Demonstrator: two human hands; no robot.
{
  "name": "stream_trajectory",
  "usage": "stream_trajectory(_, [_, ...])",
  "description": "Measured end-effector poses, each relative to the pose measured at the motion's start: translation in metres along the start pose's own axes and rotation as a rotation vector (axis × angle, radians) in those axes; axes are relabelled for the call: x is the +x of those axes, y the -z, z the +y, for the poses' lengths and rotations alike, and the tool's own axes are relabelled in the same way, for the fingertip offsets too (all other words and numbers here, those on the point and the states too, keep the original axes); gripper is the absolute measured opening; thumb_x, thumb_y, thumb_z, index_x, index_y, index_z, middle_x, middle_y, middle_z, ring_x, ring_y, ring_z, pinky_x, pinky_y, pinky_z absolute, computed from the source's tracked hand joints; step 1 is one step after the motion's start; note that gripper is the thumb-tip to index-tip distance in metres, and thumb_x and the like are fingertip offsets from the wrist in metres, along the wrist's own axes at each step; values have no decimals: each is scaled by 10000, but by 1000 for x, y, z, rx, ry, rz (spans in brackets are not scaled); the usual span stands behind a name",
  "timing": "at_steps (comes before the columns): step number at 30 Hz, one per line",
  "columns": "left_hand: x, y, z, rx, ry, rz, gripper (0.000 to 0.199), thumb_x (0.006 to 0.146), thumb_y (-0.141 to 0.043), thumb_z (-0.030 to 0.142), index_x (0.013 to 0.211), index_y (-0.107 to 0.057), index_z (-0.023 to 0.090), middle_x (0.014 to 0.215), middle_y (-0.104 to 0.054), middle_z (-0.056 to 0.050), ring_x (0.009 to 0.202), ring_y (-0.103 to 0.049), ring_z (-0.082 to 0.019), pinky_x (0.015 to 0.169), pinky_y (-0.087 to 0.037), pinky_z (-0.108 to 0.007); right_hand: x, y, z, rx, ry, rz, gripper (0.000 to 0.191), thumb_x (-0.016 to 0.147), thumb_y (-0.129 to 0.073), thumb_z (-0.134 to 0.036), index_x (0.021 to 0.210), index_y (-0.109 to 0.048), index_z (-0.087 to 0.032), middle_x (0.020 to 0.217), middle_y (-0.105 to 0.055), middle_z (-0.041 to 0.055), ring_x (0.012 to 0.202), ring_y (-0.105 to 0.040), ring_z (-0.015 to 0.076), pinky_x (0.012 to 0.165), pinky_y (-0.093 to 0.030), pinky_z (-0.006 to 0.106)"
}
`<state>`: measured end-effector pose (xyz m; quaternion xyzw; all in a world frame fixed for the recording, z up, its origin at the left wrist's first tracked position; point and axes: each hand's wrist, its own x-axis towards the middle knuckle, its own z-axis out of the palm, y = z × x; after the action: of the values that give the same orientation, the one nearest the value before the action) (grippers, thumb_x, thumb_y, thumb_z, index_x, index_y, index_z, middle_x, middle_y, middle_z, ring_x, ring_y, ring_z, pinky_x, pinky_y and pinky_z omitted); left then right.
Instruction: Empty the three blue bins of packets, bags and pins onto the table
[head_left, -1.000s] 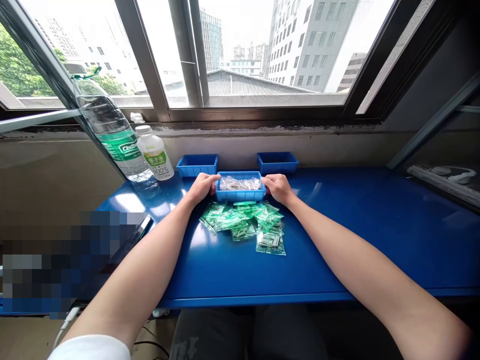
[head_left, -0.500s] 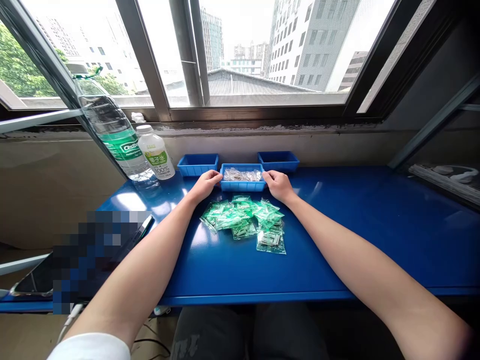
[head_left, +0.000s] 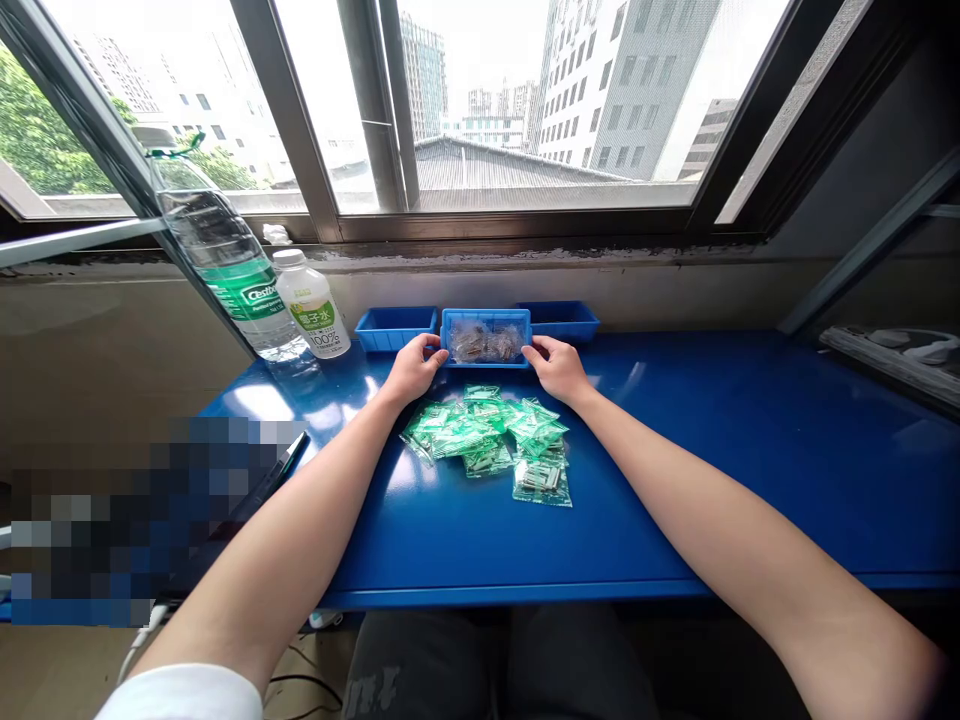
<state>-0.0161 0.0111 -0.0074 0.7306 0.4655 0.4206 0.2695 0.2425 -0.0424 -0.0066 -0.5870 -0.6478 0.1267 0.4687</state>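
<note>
Between my hands a small blue plastic bin (head_left: 486,317) is tipped towards me, so its inside shows. Clear bags (head_left: 487,343) with small brownish or metallic pieces lie in it; the pieces are too small to name. My left hand (head_left: 416,368) grips the bin's left end, fingers behind and thumb in front. At the right end my right hand (head_left: 556,368) holds it the same way. Just below, on the blue table, is a pile of green-tinted clear packets (head_left: 480,430) with small metal parts inside.
Two more blue bins stand against the wall, a left bin (head_left: 395,330) and a right bin (head_left: 570,320) partly behind the held one. A large water bottle (head_left: 240,280) and a smaller white bottle (head_left: 311,305) stand at left. The table's (head_left: 525,575) front edge lies before my legs.
The bin between my hands has gone from sitting level to tilted with its opening facing me, and its bags have slumped towards the near side. The green packets have not moved.
</note>
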Motion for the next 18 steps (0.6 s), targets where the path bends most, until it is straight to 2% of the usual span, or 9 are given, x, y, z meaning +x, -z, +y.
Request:
stream_trajectory(4, [0,1,-1,5,-21,0,271,756,-606,369,933,-584,166,889,-648,-46,804,-595,-175,759,-459,-306,-2,1,-3,16,2,4,280,780,-583,-420,874,-658,-168,835,-697,75,754,-623,216,695,-461,316])
stream_trajectory(7, [-3,5,1,-26,-10,-43,255,703,-646,362,850,-587,162,802,-626,-21,734,-568,-161,704,-438,-288,-4,3,-7,38,-7,-6,305,724,-626,-451,840,-620,-169,787,-668,56,704,-587,192,649,-440,299])
stream_trajectory(12, [-6,12,7,-152,40,-113,167,694,-600,331,707,-577,166,670,-557,15,673,-507,-142,643,-392,-258,-7,7,-12,97,-6,-30,398,781,-512,-576,728,-553,-184,631,-549,11,615,-494,154,600,-392,284])
stream_trajectory(14, [-4,13,8,-219,46,-95,196,730,-550,351,685,-590,165,701,-569,-1,723,-518,-153,671,-402,-258,-7,7,-11,131,-28,-21,435,804,-474,-600,794,-580,-178,677,-573,23,657,-521,169,632,-408,293])
stream_trajectory(16, [-2,12,7,-276,69,-68,284,762,-528,413,651,-598,162,738,-589,-22,763,-531,-163,694,-418,-260,-6,6,-9,182,-54,-15,498,814,-455,-624,960,-606,-172,809,-624,52,763,-564,202,689,-433,310])
stream_trajectory(18, [-1,11,6,-328,103,-46,385,781,-522,497,603,-587,162,733,-596,-35,755,-536,-165,695,-431,-263,-5,5,-5,268,-62,-85,587,828,-423,-647,1155,-565,-181,959,-634,76,878,-573,232,724,-448,326])
